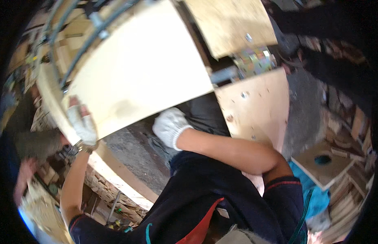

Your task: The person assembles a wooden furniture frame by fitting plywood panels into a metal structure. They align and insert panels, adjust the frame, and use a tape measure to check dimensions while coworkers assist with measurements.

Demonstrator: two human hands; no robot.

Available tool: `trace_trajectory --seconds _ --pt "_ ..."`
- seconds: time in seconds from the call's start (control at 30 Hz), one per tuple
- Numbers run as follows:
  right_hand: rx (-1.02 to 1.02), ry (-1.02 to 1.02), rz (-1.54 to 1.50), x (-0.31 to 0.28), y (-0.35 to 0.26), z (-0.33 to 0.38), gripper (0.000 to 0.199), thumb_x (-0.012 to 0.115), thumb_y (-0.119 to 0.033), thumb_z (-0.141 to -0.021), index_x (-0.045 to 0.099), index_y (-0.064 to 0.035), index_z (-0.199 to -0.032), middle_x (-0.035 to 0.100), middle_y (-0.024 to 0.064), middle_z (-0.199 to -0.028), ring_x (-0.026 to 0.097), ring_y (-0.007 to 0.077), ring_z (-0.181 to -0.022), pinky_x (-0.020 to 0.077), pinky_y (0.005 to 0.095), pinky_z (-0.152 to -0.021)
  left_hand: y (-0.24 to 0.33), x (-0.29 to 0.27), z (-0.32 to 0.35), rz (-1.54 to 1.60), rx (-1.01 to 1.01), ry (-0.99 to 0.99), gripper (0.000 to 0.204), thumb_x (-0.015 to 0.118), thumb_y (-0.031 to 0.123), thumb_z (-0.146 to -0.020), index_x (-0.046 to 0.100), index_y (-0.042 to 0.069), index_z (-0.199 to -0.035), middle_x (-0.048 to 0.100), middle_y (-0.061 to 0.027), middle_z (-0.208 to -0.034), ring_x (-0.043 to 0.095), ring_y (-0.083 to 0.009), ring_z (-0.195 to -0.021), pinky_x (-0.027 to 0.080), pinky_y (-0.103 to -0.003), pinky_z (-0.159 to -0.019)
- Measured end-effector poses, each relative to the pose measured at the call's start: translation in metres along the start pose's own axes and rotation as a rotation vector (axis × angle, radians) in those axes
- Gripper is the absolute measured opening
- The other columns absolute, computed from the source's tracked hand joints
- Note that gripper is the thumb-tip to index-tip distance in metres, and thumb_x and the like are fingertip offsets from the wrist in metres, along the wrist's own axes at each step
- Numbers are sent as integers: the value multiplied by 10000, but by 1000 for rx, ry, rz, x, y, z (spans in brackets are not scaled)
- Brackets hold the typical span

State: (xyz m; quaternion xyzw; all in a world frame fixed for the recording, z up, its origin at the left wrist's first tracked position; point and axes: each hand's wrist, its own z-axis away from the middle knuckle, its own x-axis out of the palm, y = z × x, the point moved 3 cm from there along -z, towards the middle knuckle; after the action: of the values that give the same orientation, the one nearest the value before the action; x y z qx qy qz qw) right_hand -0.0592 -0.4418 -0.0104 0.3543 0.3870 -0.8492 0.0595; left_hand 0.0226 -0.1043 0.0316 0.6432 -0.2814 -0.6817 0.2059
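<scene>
A large pale board [144,65] lies across the machine in front of me, its near edge running slantwise past my body. My left hand [83,124], in a white glove with bare fingertips, rests on the board's left corner beside the wooden rail. Its fingers are stretched out. Just below the board's near edge, my right hand [171,127], also in a white glove, is closed into a rounded shape over my dark trousers. The curled fingers face away, so anything inside them is hidden.
Curved metal bars [89,42] rise at the far left. Plywood panels [254,107] with screws flank the board on the right. A wooden sheet with a round hole [323,162] and wood scraps lie at lower right. Another person's hand [28,171] is at far left.
</scene>
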Motion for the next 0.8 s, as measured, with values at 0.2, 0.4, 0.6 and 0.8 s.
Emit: trace_trajectory --seconds 0.2,0.4,0.6,0.8 --pt "-106 -113 81 -27 -9 9 298 699 -319 -813 787 -47 -894 764 187 -954 750 345 -922 600 492 -812 27 7 1 -481 63 216 507 545 252 -1020 470 24 -1467 492 -199 -1505 444 -348 -1420 367 -485 -1159" --pt "-160 -213 313 -21 4 -2 536 679 -517 -831 796 -64 -1093 751 193 -1168 724 368 -1083 569 500 -924 62 18 -2 -692 124 358 547 645 339 -949 571 64 -1417 514 -200 -1515 429 -393 -1438 356 -524 -1146" --pt "-200 -265 372 -18 6 -7 616 651 -582 -857 777 -47 -1136 751 205 -1153 718 378 -1095 566 490 -935 61 17 5 -676 114 410 482 660 320 -945 612 86 -1365 542 -181 -1469 481 -360 -1366 400 -508 -1094" --pt "-178 -220 367 -20 9 -7 607 656 -562 -843 777 -36 -1122 749 222 -1136 722 381 -1079 563 488 -922 66 20 -2 -676 114 428 474 664 320 -942 616 85 -1351 546 -177 -1462 498 -357 -1337 408 -500 -1081"
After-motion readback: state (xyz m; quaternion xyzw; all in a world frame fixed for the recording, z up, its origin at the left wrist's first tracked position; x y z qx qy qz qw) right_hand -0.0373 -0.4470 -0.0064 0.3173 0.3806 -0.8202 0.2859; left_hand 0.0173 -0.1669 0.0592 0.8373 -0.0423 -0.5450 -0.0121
